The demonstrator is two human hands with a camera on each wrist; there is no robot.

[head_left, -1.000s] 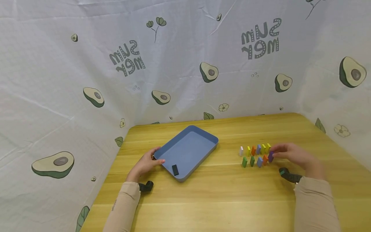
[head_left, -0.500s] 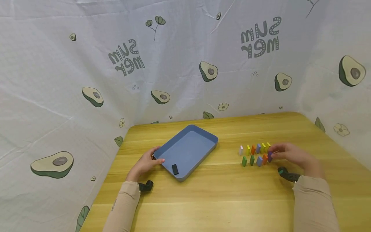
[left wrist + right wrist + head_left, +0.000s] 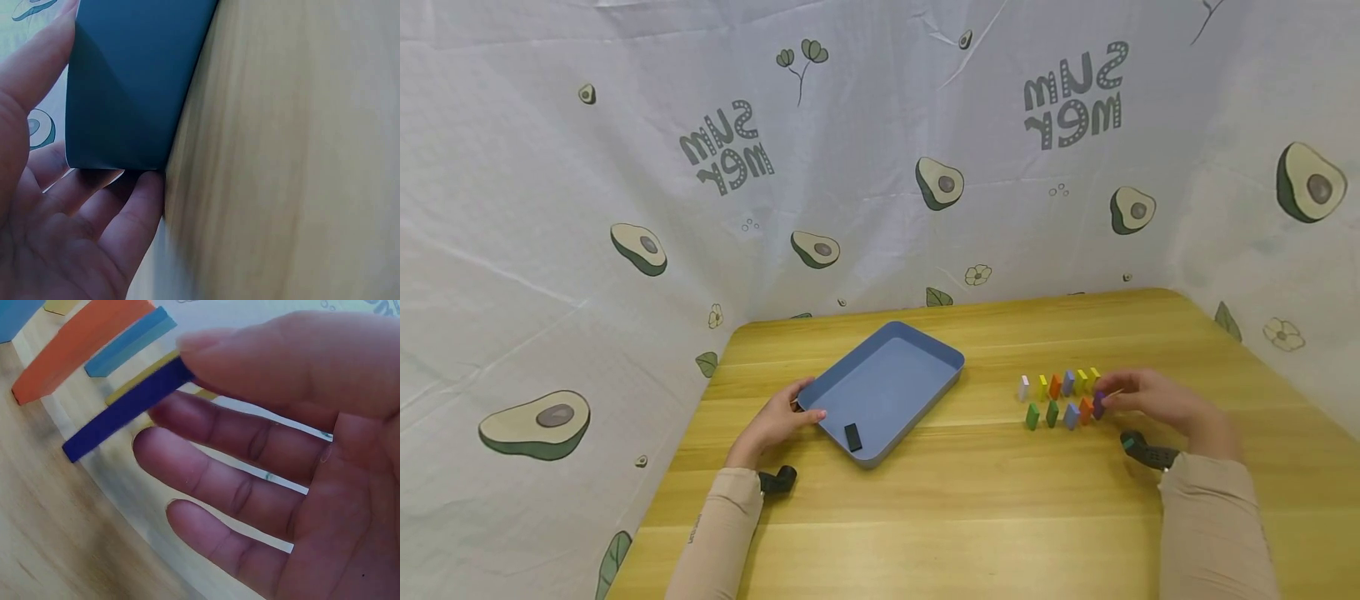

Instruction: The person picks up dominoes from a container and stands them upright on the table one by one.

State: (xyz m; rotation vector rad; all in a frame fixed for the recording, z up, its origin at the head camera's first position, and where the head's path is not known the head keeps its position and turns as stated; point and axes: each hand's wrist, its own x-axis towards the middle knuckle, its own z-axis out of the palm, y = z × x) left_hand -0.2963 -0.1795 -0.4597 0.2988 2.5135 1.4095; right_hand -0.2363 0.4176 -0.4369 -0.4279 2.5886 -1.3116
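Note:
My left hand [image 3: 777,423] grips the near-left end of a blue tray [image 3: 887,383], thumb over the rim. In the left wrist view the other fingers [image 3: 134,215] curl against the tray's outer wall [image 3: 131,94]. A black domino [image 3: 853,437] lies flat inside the tray. On the right, my right hand [image 3: 1157,402] pinches a purple domino [image 3: 128,409] by its top end between thumb and index finger. That domino stands upright at the right end of the front row, beside an orange domino [image 3: 1086,410]. The remaining fingers are spread loosely below.
Two rows of upright dominoes stand on the wooden table [image 3: 940,517]. Behind are white, yellow, orange and blue ones, with a yellow domino [image 3: 1094,379] nearest my hand. In front stand a green domino [image 3: 1032,416], another green and a blue domino [image 3: 1072,416]. A printed curtain surrounds the table.
The purple domino has moved slightly left, closer to the orange one, with my right hand pinching it. My left hand and the tray look unchanged.

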